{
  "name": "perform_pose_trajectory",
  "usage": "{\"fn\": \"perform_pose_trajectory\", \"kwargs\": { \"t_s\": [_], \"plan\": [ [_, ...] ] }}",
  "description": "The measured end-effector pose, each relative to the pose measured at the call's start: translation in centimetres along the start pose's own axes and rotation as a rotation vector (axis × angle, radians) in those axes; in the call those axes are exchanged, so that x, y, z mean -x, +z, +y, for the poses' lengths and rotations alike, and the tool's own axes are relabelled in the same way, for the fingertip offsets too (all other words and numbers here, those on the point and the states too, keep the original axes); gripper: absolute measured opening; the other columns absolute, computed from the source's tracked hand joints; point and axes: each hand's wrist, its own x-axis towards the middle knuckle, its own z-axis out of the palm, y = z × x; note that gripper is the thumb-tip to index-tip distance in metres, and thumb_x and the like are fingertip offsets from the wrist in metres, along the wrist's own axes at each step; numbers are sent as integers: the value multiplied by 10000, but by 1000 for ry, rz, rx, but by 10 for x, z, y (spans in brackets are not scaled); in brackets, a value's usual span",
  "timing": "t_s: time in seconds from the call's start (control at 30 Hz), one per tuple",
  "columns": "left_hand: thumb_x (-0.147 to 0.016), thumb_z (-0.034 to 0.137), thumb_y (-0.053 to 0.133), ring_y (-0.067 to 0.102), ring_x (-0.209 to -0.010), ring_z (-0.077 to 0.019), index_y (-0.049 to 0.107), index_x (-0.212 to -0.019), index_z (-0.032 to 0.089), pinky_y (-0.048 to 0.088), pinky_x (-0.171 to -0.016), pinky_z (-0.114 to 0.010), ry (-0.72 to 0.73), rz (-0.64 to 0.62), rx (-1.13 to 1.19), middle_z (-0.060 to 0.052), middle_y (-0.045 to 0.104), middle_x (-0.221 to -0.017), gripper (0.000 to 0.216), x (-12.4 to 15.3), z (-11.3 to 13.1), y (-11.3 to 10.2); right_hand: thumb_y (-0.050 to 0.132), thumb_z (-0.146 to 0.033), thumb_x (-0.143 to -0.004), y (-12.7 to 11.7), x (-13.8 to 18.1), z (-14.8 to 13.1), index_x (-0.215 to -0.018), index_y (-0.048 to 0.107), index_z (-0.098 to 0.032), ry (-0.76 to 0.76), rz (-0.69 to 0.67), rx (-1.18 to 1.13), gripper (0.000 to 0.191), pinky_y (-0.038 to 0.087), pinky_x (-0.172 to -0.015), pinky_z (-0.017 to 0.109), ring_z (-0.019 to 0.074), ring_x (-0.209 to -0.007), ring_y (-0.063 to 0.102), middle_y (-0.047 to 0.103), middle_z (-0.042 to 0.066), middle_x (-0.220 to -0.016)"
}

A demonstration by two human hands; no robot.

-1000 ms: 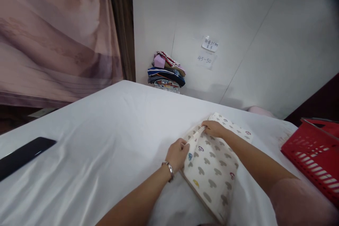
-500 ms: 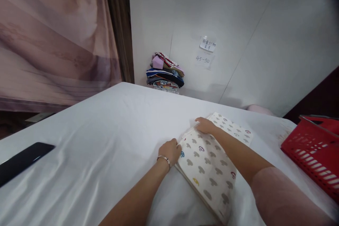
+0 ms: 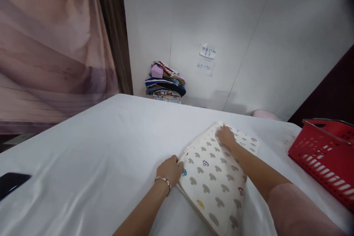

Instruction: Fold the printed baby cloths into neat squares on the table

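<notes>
The left hand pinches a layered, mushroom-patterned cloth; the right hand rests atop, its grip unclear.

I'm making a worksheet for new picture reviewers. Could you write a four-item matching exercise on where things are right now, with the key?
Column one
1. Basket
2. Left hand
3. Flat black object
4. Right hand

Column two
A. On top of the patterned cloth, towards its far end
B. Cut off by the picture's left edge
C. At the patterned cloth's left corner, with a bracelet on the wrist
D. Red, cut off by the picture's right edge

Pairs: 1-D, 2-C, 3-B, 4-A
</notes>
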Motion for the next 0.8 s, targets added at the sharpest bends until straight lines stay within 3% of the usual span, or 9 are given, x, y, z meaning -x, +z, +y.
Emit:
{"fn": "perform_pose_trajectory", "kwargs": {
  "t_s": [0.13, 0.27, 0.37, 0.6, 0.8],
  "plan": [
    [-783, 390, 394, 586, -801, -209, 565, -806, 204, 386, -635, -291, -15, -41, 76, -48, 652, -852, 254, 0, 1, -6, 310, -421, -864, 9, -13, 14, -1211, 455, -187, 66, -76, 37, 443, 265, -959, 533, 302, -1241, 295, 421, 123, -1304],
    [-763, 373, 431, 571, -752, -171, 551, -756, 206, 358, -588, -260, -15, -32, 119, -20, 641, -798, 206, 2, -2, -18, 273, -449, -882, 21, -30, 10, -1270, 396, -210, -5, -126, 40, 472, 219, -1003, 515, 273, -1296, 212, 298, 95, -1411],
    [-750, 357, 440, 573, -754, -193, 549, -743, 198, 362, -604, -279, -24, -62, 19, -43, 641, -807, 193, 1, -5, -20, 258, -470, -888, 25, -41, 7, -1304, 361, -210, -70, -149, 22, 501, 203, -1026, 486, 250, -1320, 177, 247, 86, -1444],
    [-763, 322, 402, 576, -772, -215, 519, -760, 202, 379, -637, -308, 53, -50, -95, -55, 630, -826, 168, 5, -6, -12, 288, -455, -887, 28, -44, 3, -1318, 366, -201, -139, -107, -32, 506, 205, -1016, 522, 276, -1315, 209, 265, 96, -1439],
    [-747, 303, 446, 566, -776, -198, 531, -793, 199, 383, -639, -298, 41, -6, -29, -42, 613, -835, 143, 6, -9, -10, 370, -313, -861, 17, -45, -8, -1197, 520, -166, -288, -10, -105, 397, 289, -993, 477, 284, -1264, 314, 414, 126, -1346]
  ]
}}
